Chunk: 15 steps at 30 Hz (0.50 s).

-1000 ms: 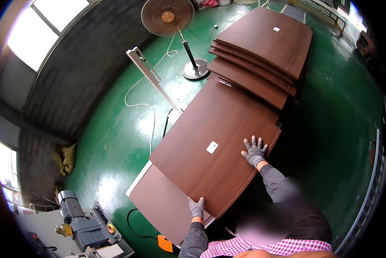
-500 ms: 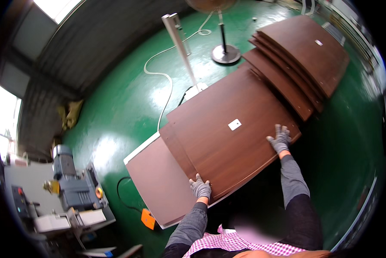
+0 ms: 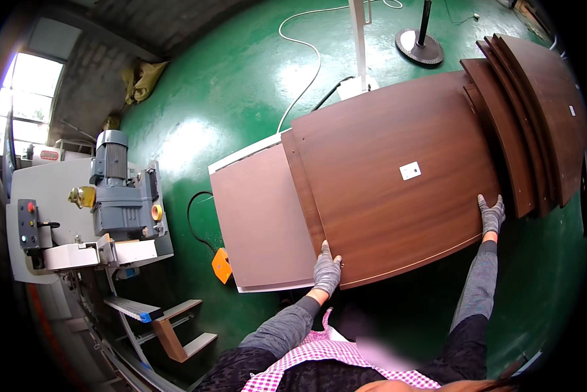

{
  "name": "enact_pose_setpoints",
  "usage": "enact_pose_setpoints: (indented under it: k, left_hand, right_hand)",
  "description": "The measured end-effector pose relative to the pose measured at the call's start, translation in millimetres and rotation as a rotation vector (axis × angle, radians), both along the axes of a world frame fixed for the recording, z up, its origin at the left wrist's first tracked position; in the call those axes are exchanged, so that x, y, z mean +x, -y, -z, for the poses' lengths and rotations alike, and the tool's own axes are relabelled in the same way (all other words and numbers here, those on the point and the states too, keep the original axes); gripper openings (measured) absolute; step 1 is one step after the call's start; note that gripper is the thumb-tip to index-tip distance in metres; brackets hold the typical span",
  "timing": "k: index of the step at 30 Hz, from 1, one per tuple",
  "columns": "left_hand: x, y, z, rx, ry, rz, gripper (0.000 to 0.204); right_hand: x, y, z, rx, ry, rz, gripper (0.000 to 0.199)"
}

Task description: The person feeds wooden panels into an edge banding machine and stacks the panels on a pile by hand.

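Note:
A large dark brown curved wooden panel (image 3: 398, 176) with a small white label (image 3: 409, 171) lies on top of a lighter brown flat panel (image 3: 257, 222). My left hand (image 3: 326, 271), in a grey glove, presses on the near left corner of the dark panel. My right hand (image 3: 491, 214), also gloved, lies flat on the panel's near right corner. Both arms reach out from the lower edge. Whether the fingers curl under the panel's edge is hidden.
A stack of similar curved brown panels (image 3: 541, 111) lies at the right. A grey machine with a motor (image 3: 114, 196) stands at the left. A fan's round base (image 3: 419, 46), a white cable (image 3: 306, 46) and an orange object (image 3: 221, 264) lie on the green floor (image 3: 215, 98).
The view has swung so the panel now lies more across the picture. My hands stay on the same near corners of the dark panel, which appears shifted along the lighter panel beneath.

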<state>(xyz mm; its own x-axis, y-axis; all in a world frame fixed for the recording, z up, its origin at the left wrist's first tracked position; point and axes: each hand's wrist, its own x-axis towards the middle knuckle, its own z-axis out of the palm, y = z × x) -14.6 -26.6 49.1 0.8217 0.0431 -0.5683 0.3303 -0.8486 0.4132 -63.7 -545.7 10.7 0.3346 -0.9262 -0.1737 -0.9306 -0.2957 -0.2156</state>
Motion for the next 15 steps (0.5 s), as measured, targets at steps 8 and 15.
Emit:
enact_pose_setpoints:
  k: [8,15]
  left_hand:
    - [-12.9,-23.7,18.5,-0.081,0.090,0.035,0.071]
    - [-42.4,-110.7,25.0,-0.437,-0.046,0.168,0.062]
  right_hand:
    - [14.4,4.5,20.0,-0.123,-0.290,-0.098,0.088]
    - [33.9,-243.7,3.3,-0.166,-0.448,-0.241,0.079]
